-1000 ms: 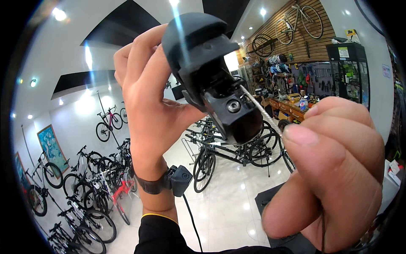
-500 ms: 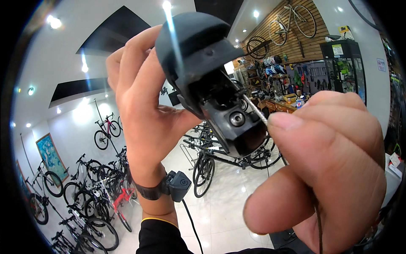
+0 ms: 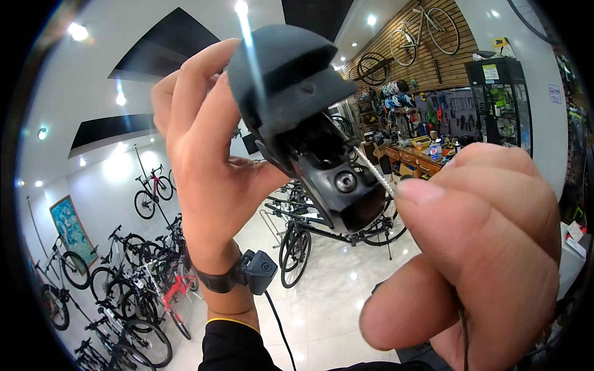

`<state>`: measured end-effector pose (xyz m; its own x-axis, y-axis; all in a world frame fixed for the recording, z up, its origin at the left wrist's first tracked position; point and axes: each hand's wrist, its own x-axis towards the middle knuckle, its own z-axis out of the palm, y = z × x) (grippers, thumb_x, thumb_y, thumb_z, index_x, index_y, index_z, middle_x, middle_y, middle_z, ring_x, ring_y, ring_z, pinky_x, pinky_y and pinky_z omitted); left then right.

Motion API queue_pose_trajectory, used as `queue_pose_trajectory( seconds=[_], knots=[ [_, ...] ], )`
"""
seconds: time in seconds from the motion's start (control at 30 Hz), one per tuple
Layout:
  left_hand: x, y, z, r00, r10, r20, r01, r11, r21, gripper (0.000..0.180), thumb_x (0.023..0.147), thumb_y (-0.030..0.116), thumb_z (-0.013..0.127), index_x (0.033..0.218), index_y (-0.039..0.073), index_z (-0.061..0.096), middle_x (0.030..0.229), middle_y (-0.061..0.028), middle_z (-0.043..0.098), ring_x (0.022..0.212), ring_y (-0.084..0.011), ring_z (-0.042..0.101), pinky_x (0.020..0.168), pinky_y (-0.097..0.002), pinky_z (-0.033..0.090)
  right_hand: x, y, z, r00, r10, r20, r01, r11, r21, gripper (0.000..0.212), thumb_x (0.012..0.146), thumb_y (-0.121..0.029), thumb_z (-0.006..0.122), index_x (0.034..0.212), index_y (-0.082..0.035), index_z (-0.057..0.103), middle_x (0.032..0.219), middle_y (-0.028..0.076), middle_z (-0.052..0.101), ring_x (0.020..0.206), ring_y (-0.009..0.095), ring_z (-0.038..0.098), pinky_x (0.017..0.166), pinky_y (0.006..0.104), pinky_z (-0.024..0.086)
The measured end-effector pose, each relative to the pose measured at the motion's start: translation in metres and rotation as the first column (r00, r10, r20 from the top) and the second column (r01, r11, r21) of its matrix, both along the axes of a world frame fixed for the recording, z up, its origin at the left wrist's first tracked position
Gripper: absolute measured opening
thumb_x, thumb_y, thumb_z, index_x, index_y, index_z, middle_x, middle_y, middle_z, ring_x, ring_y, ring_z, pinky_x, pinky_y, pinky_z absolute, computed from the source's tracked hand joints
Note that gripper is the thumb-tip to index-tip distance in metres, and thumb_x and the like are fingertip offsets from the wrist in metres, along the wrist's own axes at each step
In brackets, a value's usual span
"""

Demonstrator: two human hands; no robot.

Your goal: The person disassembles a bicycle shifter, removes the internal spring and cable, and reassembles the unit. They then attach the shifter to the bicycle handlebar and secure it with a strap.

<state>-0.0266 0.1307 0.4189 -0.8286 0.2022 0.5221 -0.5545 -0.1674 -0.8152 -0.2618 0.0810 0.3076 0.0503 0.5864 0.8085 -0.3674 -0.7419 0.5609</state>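
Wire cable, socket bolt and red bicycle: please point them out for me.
Wire cable [image 3: 376, 173], head view: its silvery upper stretch.
Socket bolt [image 3: 346, 182], head view: its head.
Red bicycle [image 3: 179, 285], head view: its frame.

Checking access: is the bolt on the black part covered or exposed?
Exposed: the bolt shows whole on the black part, nothing over it.

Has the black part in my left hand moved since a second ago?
Yes: the black part has shifted downward in view, judged against the standing black bicycle behind it.

White wall [image 3: 105, 198] | slatted wood wall [image 3: 417, 73] | glossy pale floor [image 3: 328, 303] | wooden workbench [image 3: 426, 166] | bright ceiling lights [image 3: 78, 31]
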Motion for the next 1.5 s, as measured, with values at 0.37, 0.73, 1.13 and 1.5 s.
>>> queue_pose_trajectory(
  seconds=[0.37,0.73,1.13,1.5],
  knots=[
    [0.01,-0.007,0.003,0.997,-0.067,0.048,0.065,0.997,0.029,0.067,0.056,0.046,0.086,0.107,0.007,0.069,0.114,-0.0073,0.063,0.096,-0.0275,0.051,0.088,-0.0382,0.037,-0.008,0.006,-0.001,1.0,0.007,-0.012,-0.007,1.0,0.027,0.03,0.097,-0.024,0.059,0.108,0.004,0.056,0.09,0.012,0.059,0.071,0.021,0.056,0.067,0.0356,0.05],
    [-0.016,0.003,-0.03,0.97,-0.025,-0.241,0.061,0.988,0.143,0.057,0.053,0.024,0.09,0.105,0.009,0.071,0.113,-0.0054,0.066,0.106,-0.0269,0.052,0.094,-0.0379,0.04,-0.021,0.017,-0.001,0.983,0.01,-0.185,0.046,0.955,0.293,0.026,0.097,-0.02,0.059,0.108,0.003,0.057,0.09,0.011,0.058,0.071,0.021,0.056,0.066,0.0344,0.05],
    [-0.029,0.005,-0.045,0.925,0.069,-0.373,0.049,0.953,0.298,0.066,0.05,0.028,0.089,0.108,0.005,0.068,0.116,-0.0083,0.062,0.104,-0.0293,0.049,0.093,-0.0383,0.038,0.003,-0.004,-0.005,0.954,0.268,0.133,-0.299,0.86,0.414,0.034,0.103,-0.03,0.052,0.104,0.003,0.06,0.075,0.007,0.056,0.063,0.01,0.049,0.053,0.0227,0.036],
    [-0.031,0.008,-0.047,0.906,0.112,-0.408,0.039,0.938,0.344,0.071,0.046,0.029,0.089,0.11,0.006,0.067,0.116,-0.0072,0.061,0.104,-0.0288,0.051,0.094,-0.0389,0.037,0.006,-0.01,-0.003,0.939,0.334,0.076,-0.34,0.878,0.338,0.039,0.104,-0.033,0.048,0.104,0.004,0.059,0.079,0.009,0.057,0.064,0.013,0.049,0.058,0.0255,0.042]
  ],
)
